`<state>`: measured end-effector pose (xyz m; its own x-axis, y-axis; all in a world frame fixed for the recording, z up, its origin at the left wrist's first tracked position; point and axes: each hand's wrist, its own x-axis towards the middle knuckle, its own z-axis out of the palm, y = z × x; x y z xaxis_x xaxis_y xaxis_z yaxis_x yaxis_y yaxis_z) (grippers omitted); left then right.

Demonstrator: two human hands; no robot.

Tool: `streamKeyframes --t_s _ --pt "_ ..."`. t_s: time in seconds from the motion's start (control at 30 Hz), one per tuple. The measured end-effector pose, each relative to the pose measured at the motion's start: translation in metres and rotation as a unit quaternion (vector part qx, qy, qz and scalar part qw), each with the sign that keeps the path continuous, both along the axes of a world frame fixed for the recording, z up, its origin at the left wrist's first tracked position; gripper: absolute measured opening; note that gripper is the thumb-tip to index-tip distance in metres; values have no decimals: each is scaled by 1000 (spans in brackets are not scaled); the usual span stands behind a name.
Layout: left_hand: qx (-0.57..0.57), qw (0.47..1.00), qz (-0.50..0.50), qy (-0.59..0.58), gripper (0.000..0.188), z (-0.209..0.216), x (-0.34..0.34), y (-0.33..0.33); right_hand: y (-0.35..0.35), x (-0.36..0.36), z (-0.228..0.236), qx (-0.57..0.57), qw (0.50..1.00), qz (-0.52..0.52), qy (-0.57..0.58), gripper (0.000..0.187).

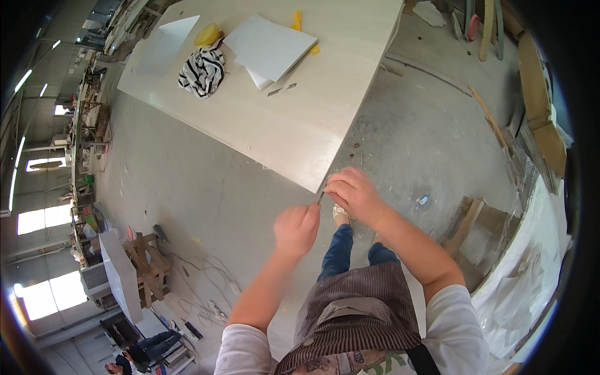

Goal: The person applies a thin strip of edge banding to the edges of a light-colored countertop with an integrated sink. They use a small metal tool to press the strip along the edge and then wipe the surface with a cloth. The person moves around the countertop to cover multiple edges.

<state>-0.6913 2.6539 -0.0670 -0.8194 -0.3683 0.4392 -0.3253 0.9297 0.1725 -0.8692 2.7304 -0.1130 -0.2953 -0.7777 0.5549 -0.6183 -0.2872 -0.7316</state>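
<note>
Just off the near corner of a pale tabletop (281, 134), my two hands are close together. My left hand (297, 229) is closed, with thumb and fingers pinched at the lower end of a small thin grey strip (321, 198). The strip's upper end is pinched in the fingertips of my right hand (354, 194). Its exact kind is too small to make out. Two small dark flat pieces (274, 92) lie on the tabletop beyond my hands. Near them are stacked white sheets (273, 45) and a crumpled black-and-white striped cloth (202, 72).
A yellow object (207, 35) lies behind the cloth, with another yellow tool (297, 20) by the sheets. A white panel (167, 45) rests at the far left. Cables (209, 269) trail over the floor at left. Cardboard, wood and plastic wrap (522, 269) are at right. Another person (147, 350) is at lower left.
</note>
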Motion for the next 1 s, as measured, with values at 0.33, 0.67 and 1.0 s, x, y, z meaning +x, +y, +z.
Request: streamKeyframes --t_s 0.33,0.67,1.0 --pt "-59 996 -67 16 24 -3 7 -17 -12 -7 -6 -53 993 42 97 21" --pt "-58 996 -74 13 26 0 5 -21 -19 -15 0 -81 986 58 131 21" --pt "-96 991 -96 -7 26 0 0 -27 -18 -20 -5 -78 982 62 158 20"
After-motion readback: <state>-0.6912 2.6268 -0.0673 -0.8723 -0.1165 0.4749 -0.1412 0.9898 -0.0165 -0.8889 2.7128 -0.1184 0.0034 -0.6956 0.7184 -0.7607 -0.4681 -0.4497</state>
